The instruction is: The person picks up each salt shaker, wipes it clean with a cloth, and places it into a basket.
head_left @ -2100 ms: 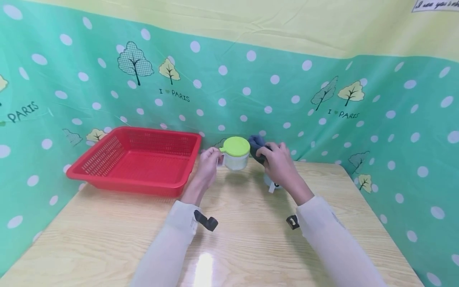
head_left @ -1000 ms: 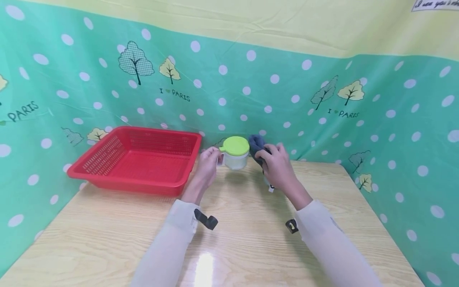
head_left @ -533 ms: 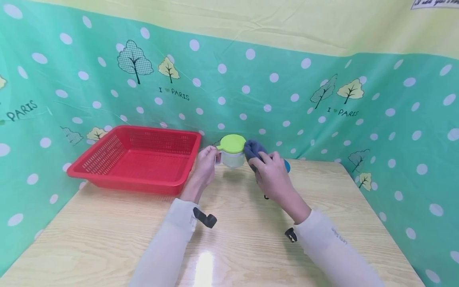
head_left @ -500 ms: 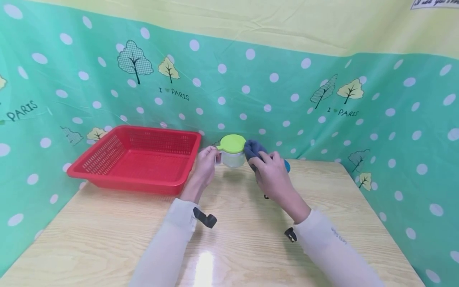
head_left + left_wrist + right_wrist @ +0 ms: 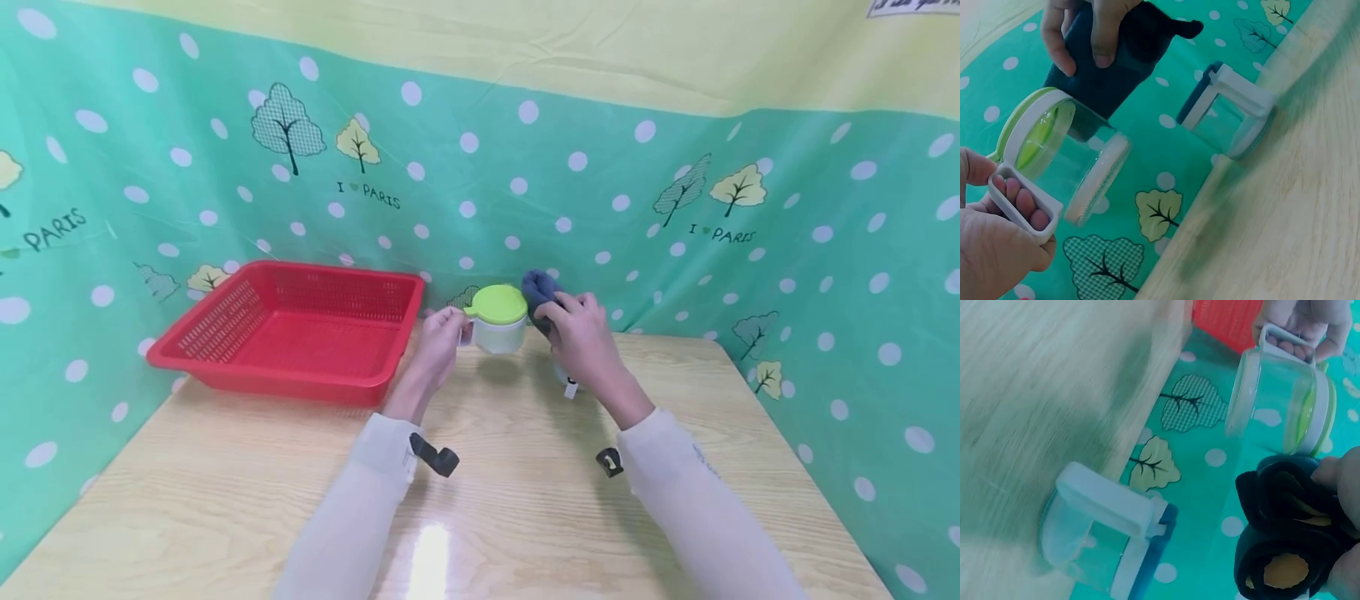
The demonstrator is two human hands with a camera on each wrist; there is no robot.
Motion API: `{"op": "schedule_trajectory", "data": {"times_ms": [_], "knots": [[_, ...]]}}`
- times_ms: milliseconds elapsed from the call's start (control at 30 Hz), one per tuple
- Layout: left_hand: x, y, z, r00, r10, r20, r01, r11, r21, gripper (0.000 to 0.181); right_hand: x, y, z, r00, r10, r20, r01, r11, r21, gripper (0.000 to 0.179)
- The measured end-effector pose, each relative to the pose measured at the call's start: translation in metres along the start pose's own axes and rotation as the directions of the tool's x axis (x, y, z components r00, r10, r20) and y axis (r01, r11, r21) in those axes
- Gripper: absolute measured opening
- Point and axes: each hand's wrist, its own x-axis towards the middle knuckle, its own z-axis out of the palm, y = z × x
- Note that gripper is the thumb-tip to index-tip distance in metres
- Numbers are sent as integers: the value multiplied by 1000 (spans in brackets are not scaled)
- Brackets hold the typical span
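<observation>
Nearest, two pale sleeves [image 5: 348, 508] reach in over the wooden table [image 5: 510, 517], each with a black clip [image 5: 435, 456] near its cuff. Farther in, a clear jar with a blue lid [image 5: 1229, 122] stands upright on the table, mostly hidden behind and below the right hand [image 5: 585, 337]. That hand pinches a rolled dark blue cloth [image 5: 538, 287]. To its left, the left hand [image 5: 437, 346] curls its fingers through the white handle of a green-lidded clear jar [image 5: 500, 336], holding it upright above the table. The cloth sits just right of the green lid; whether they touch cannot be told. Far left is a red basket [image 5: 285, 387]; farthest hangs a green dotted curtain [image 5: 480, 167].
</observation>
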Motion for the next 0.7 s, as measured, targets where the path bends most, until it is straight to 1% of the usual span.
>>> {"op": "schedule_trajectory", "data": {"times_ms": [100, 200, 300, 500, 700], "knots": [[0, -3, 0, 1000, -13, 14, 13, 1000, -1, 16, -2, 5, 3, 1000, -7, -1, 7, 1000, 20, 22], [0, -4, 0, 1000, -26, 18, 26, 1000, 3, 15, -6, 4, 5, 1000, -20, -10, 20, 999, 34, 23], [0, -2, 1, 1000, -26, 3, 26, 1000, -16, 16, -11, 1, 4, 999, -30, -18, 30, 998, 50, 23], [0, -1, 1, 1000, -6, -27, 4, 999, -47, 15, -22, -11, -2, 999, -41, -4, 42, 997, 65, 24], [2, -2, -3, 999, 8, -44, -11, 998, -69, 16, -33, -28, -7, 996, -88, 25, 85, 991, 102, 23]]}}
